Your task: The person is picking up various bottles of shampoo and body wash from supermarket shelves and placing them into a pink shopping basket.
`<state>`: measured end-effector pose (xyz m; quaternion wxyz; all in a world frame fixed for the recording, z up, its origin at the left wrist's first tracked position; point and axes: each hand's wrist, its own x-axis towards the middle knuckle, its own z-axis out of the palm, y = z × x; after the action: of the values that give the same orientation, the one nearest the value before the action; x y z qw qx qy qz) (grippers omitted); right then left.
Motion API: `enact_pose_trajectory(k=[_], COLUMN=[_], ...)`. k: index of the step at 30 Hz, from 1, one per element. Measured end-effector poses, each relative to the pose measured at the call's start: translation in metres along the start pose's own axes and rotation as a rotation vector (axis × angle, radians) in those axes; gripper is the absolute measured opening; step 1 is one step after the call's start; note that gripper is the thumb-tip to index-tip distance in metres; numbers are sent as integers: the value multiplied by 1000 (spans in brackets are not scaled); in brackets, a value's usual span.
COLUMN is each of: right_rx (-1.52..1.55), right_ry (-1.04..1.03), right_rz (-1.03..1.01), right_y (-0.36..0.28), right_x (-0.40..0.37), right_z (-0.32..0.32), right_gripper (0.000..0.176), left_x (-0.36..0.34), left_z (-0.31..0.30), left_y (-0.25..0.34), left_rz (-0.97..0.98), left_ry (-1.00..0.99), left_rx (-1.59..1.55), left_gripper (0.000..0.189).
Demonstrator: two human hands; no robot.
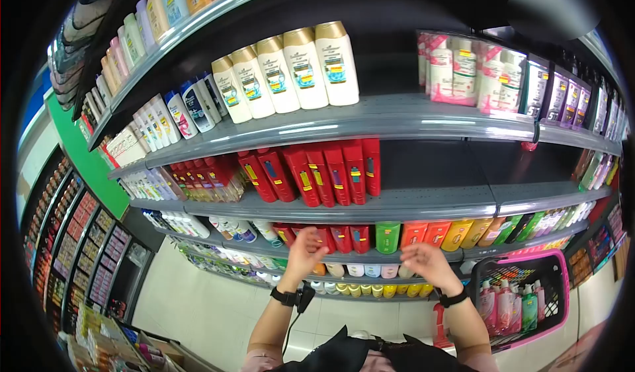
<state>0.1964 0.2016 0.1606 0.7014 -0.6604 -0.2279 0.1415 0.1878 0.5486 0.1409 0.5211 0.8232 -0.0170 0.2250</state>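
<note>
My left hand (306, 253) is raised before the lower shelf, near a row of red bottles (340, 238), its fingers apart and nothing in it. On the right, my right hand (424, 264) has spread, slightly curled fingers and holds nothing, just below the orange bottles (436, 233). A green bottle (387, 237) stands between the two hands. Above them, tall red bottles (335, 173) stand upright on the middle shelf. White bottles with gold caps (302, 70) stand in a row on the shelf over those.
A black basket with a pink rim (563, 286) holds pink and green bottles (530, 309) at the lower right. Pink and white packs (454, 71) are at the upper right. Another shelving unit (79, 240) is at the left, and boxed goods (99, 339) are at the lower left.
</note>
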Motion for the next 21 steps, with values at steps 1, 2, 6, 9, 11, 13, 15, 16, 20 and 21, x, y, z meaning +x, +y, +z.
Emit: enact_pose_trajectory(k=[1, 2, 6, 9, 11, 13, 15, 16, 20, 21], right_rx=[-12, -56, -169, -262, -307, -360, -354, -388, -422, -427], right_ry=[23, 114, 381, 486, 512, 529, 531, 540, 564, 567], right_rz=[6, -23, -233, -279, -293, -307, -323, -315, -300, -303], right_y=[5, 9, 11, 7, 5, 6, 13, 14, 19, 19], right_x=[17, 36, 99, 135, 155, 163, 174, 178, 184, 186], right_z=[13, 18, 39, 52, 60, 63, 66, 65, 67, 68], right_gripper=[35, 37, 43, 48, 52, 52, 53, 53, 55, 55], left_x=[21, 33, 67, 90, 98, 104, 112, 116, 120, 122], left_z=[-12, -18, -21, -13, -9, -6, -4, -1, 2, 2], left_y=[-10, -12, -18, -21, -25, -27, -24, -20, -27, -30], left_rz=[26, 30, 162, 121, 117, 114, 169, 181, 130, 131], left_ry=[59, 132, 284, 248, 230, 228, 224, 175, 197, 197], left_rx=[35, 101, 163, 144, 135, 119, 72, -34, -89, -89], left_gripper=[64, 68, 80, 82, 83, 85, 86, 87, 85, 85])
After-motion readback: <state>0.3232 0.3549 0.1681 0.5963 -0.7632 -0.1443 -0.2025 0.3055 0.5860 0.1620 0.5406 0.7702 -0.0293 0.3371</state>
